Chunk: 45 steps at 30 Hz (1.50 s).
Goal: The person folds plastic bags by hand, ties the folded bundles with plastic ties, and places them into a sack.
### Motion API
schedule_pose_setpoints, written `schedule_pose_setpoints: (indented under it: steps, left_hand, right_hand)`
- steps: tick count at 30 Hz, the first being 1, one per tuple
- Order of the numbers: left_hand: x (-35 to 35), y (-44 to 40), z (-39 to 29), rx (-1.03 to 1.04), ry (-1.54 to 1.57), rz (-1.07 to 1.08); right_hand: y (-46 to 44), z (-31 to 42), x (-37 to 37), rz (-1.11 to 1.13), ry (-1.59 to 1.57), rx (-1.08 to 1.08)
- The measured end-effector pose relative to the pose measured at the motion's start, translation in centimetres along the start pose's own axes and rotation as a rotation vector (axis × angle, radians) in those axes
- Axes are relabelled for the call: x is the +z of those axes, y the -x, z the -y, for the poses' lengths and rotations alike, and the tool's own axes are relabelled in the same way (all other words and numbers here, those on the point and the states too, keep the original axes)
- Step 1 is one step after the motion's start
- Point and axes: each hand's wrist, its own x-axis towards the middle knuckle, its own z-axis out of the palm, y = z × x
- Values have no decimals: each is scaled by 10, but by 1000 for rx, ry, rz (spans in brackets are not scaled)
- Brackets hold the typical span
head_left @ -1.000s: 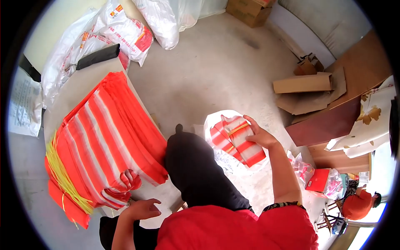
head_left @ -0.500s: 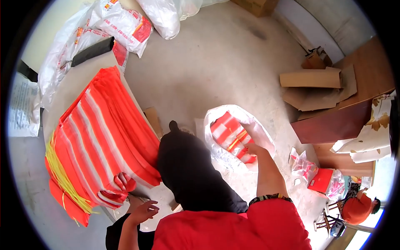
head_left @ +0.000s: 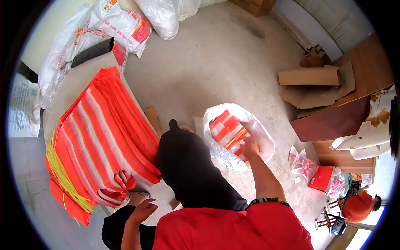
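Observation:
Inside an open white sack (head_left: pixel 266 143) on the floor lies a bundle of red-and-white striped plastic bags (head_left: pixel 223 127), tied with yellow string. My right hand (head_left: pixel 250 148) reaches into the sack and grips the near end of this bundle; its fingertips are partly hidden. My left hand (head_left: pixel 144 209) hangs above my left knee, holding nothing, its fingers loosely bent and apart. Closest to it is a large stack of red-and-white striped bags (head_left: pixel 98 137) on the table, with a bunched end (head_left: pixel 121 183) at its near corner. Yellow strings (head_left: pixel 62 175) lie along the stack's left side.
A black roll (head_left: pixel 92 52) lies on the table's far end (head_left: pixel 89 75), beside white printed sacks (head_left: pixel 125 29). To the right are an open cardboard box (head_left: pixel 310 77), a brown cabinet (head_left: pixel 333 121) and a red box (head_left: pixel 320 178). Another person (head_left: pixel 359 205) sits at far right.
My right hand has moved slightly up and left, further over the bundle in the sack. My left hand has shifted a little, its fingers curling more. The striped stack stays in place.

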Motion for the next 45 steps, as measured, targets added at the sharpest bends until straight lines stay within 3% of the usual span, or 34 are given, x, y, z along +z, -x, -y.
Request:
schedule_pose_setpoints:
  steps: [3,6,9,11,12,17,19,22,24,25,27,31,34,35,36,39,41,42,45]
  left_hand:
    - [3,1,2,-2,-17,-2]
    - [4,-2,1,26,-7,7]
    - [4,-7,10,57,3,8]
    - [5,-7,12,48,3,7]
    - [6,-8,14,55,12,12]
    - [9,-14,28,18,10,39]
    - [11,-16,33,17,3,42]
    - [12,-16,35,30,28,49]
    - [12,-19,41,32,20,48]
    - [13,-19,43,33,19,47]
    - [13,-18,39,60,-15,32]
    - [9,-7,23,164,-100,47]
    - [1,16,-11,239,-230,82]
    - [-2,32,-32,272,-267,85]
    - [-5,42,-43,318,-244,72]
    - [-19,71,-71,489,-107,-151]
    - [-32,81,-76,682,-114,-527]
    - [-40,73,-66,713,10,-661]
    - [-80,99,-83,784,-275,-1112]
  right_hand:
    - [-9,29,11,94,77,-359]
    - [-34,60,38,171,201,-483]
    - [-41,95,54,239,200,-355]
    - [-48,99,63,426,380,-362]
    - [-38,127,53,482,276,-178]
    - [-59,111,72,613,231,-111]
    - [-23,173,16,593,219,-45]
    - [-23,158,43,410,64,83]
    - [-59,96,79,343,321,-619]
    - [-63,99,77,369,165,-457]
    - [-63,96,82,431,235,-281]
    - [-84,45,102,442,279,-354]
    - [-125,15,101,181,147,-644]
    - [-126,29,89,47,45,-659]
    - [-125,53,71,53,-34,-593]
    - [-130,151,23,45,-304,-398]
    - [-114,235,-7,18,-466,-428]
    - [-96,281,-20,7,-514,-488]
    - [-40,391,-38,59,-435,-829]
